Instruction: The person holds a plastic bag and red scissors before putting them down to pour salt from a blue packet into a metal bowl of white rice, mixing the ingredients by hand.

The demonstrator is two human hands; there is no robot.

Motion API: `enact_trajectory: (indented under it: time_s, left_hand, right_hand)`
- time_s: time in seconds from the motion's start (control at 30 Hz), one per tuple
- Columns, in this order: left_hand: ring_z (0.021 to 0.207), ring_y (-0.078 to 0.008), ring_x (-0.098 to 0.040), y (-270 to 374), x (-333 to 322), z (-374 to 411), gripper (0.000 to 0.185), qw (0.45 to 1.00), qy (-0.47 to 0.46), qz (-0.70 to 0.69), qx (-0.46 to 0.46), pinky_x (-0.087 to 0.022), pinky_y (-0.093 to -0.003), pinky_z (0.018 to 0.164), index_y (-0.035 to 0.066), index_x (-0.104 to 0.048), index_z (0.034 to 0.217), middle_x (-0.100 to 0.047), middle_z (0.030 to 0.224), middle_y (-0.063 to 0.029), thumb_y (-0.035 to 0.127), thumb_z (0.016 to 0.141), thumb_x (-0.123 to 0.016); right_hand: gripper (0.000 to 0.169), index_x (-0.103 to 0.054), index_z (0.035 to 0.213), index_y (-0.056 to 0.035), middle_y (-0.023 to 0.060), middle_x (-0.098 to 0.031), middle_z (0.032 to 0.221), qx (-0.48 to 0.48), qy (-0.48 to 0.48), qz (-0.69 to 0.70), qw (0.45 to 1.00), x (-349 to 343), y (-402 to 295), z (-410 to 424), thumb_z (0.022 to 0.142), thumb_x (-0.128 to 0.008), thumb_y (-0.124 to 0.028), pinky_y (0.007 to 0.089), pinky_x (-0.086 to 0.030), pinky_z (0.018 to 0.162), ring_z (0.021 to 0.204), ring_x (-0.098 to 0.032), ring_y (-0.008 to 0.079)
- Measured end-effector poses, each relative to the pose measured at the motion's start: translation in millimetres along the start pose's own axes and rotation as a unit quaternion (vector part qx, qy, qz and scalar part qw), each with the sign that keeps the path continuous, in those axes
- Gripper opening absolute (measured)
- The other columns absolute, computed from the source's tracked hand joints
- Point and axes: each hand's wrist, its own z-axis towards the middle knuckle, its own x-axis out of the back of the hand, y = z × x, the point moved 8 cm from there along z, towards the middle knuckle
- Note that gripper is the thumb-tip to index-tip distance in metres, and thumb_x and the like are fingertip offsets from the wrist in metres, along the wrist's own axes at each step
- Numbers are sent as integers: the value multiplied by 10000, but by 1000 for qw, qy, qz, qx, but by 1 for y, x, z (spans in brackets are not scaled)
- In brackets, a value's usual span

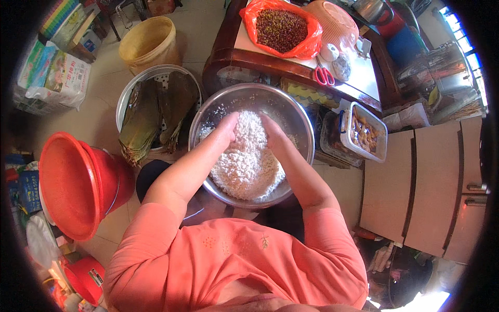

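In front of me stands a wide stainless steel bowl [306, 117] heaped with white rice grains [237, 167]. My left hand [229, 126] is sunk into the far part of the rice, on the left. Opposite it, on the right, my right hand [271, 128] is in the rice too. Together the two hands cup a raised mound of grains between them. Rice covers most of the fingers of both hands. Some grains stick to the bowl's inner wall.
Left: a basin with long dried leaves [140, 113], a yellowish bucket [152, 39], red basins [70, 187]. On the table ahead: a red plastic bag [249, 15] of dark beans [280, 29], red-handled scissors [323, 76]. Right: a clear tub [382, 144] of meat-like pieces, cabinets [390, 179].
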Motion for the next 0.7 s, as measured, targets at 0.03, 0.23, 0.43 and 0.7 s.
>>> enact_trajectory:
  time_s: [0.03,0.23,0.43,0.7]
  left_hand:
    - [785,-249,-647,3,-12,-11,348,999,0,-47,-5,-535,-421,725,6,-609,962,-657,901,-135,252,893,-373]
    - [942,-251,-612,27,-73,-74,481,993,-57,47,-87,-493,-389,826,10,-545,1103,-617,1059,-137,429,915,-403]
    - [999,-285,-571,54,38,-56,553,817,114,479,-300,-435,-398,884,-17,-483,1202,-583,1139,-138,449,909,-427]
    - [939,-269,-609,-19,52,-16,546,985,66,155,-42,-480,-418,820,-25,-543,1119,-619,1046,-160,444,930,-338]
  right_hand:
    - [382,-561,1080,-49,101,-634,1001,10,-13,52,998,-9,-7,-12,944,-344,-333,384,-493,800,916,-611,201]
    - [415,-476,1135,9,130,-595,1037,46,5,94,995,-29,-45,-59,934,-359,-335,425,-510,789,916,-615,278]
    - [584,-427,1301,-78,138,-476,1269,62,-16,-452,890,17,-75,-58,870,-501,-465,455,-401,910,1168,-455,283]
    - [437,-538,1173,-32,115,-568,1149,86,118,-171,974,95,12,21,903,-420,-354,369,-394,895,1051,-521,242]
